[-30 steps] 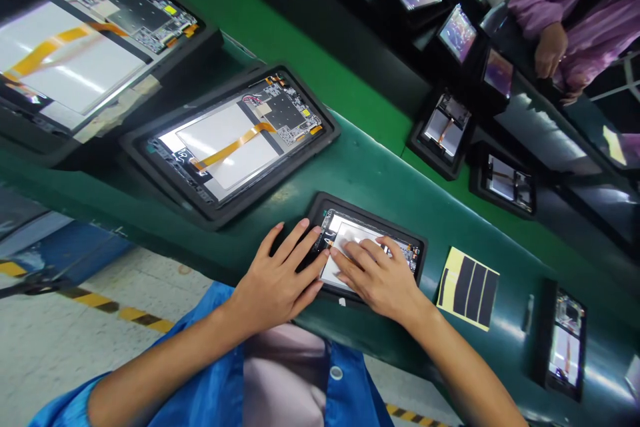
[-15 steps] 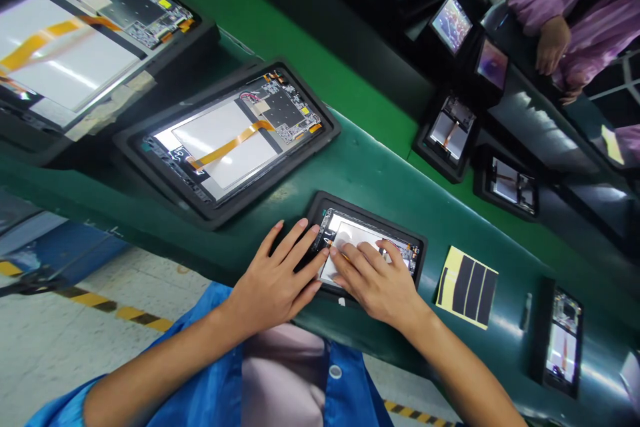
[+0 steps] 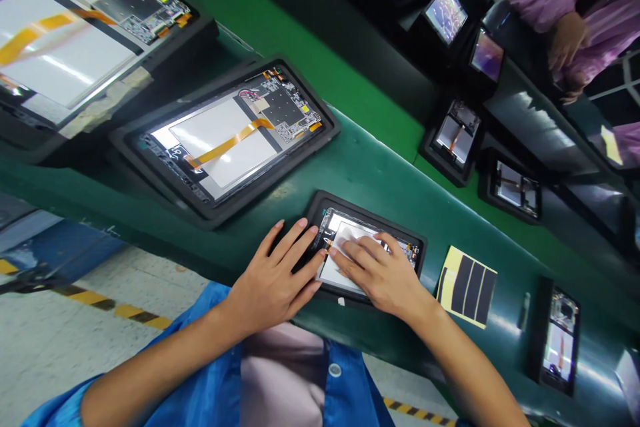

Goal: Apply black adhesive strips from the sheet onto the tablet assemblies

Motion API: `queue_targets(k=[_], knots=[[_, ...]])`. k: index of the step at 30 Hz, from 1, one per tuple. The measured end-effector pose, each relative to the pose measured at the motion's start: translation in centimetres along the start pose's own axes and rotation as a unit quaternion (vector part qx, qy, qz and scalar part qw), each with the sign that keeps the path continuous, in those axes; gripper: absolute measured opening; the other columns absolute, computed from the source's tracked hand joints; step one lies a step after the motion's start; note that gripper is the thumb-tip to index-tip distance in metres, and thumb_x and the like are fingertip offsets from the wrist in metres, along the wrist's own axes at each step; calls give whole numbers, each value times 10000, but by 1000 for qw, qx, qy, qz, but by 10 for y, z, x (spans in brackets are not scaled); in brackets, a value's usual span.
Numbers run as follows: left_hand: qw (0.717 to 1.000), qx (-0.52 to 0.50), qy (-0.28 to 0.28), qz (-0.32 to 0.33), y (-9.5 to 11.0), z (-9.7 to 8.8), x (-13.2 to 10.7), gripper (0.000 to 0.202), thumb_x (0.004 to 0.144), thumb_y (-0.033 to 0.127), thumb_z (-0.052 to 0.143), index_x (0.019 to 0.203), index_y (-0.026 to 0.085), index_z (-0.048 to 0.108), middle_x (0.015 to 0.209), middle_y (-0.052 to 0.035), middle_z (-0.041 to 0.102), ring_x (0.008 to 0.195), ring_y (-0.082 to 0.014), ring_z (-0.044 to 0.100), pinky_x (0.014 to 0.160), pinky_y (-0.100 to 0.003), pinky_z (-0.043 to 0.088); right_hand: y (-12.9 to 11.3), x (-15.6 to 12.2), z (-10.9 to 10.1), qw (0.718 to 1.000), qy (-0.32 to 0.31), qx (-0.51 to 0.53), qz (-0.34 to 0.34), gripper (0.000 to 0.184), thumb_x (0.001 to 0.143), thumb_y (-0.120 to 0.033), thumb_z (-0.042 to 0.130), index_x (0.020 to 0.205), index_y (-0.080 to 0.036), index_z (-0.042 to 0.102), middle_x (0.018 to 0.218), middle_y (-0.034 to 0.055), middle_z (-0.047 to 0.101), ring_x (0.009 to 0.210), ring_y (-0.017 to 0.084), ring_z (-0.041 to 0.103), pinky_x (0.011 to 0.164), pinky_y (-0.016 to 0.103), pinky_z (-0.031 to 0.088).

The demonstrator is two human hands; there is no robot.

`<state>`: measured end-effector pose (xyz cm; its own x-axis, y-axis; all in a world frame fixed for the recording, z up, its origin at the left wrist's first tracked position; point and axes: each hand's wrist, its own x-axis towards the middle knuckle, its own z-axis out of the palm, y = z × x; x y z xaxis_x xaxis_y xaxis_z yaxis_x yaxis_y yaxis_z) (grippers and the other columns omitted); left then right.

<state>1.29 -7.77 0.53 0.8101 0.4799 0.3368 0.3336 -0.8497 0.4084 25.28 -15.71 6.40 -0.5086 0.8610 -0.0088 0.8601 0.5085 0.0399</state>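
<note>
One tablet (image 3: 351, 225) lies in its tray (image 3: 334, 201) on the counter (image 3: 380, 160), long axis running from the left grip (image 3: 280, 270), spread open at its left end, toward the nearer right grip (image 3: 383, 273), bent over its middle, can't tell if pinching.

Opened tablet (image 3: 351, 229), inner parts up, in black tray (image 3: 370, 218)

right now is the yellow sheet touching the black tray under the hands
Apart. The head view shows a strip of green table between the right edge of the black tray and the left edge of the yellow sheet.
</note>
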Motion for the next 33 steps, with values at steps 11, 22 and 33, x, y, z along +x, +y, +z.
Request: queue_targets(k=[11,22,33], knots=[[1000,-5,1,-1,0,1,0,417,970,373,605,1343,193,655,1536,-174,551,1521,-365,393,1269,-589,272,-5,6,-7,1000,-6,-18,-9,396,975,-188,548,1358,-160,644,1256,83,709,1156,255,514,1013,418,360],[1000,-7,1,-3,0,1,0,412,969,371,605,1332,185,664,1531,-180,553,1512,-374,404,1262,-593,281,18,9,-8,998,-41,29,-42,435,965,-204,635,1400,-230,619,1295,70,678,1177,255,509,1030,420,347],[1000,-6,6,2,-1,2,0,411,983,377,584,1334,176,657,1519,-186,560,1511,-381,400,1245,-607,304,10,11,-7,999,-13,30,-16,378,1007,-172,507,1355,-206,651,1227,62,707,1194,261,508,1056,439,332]])
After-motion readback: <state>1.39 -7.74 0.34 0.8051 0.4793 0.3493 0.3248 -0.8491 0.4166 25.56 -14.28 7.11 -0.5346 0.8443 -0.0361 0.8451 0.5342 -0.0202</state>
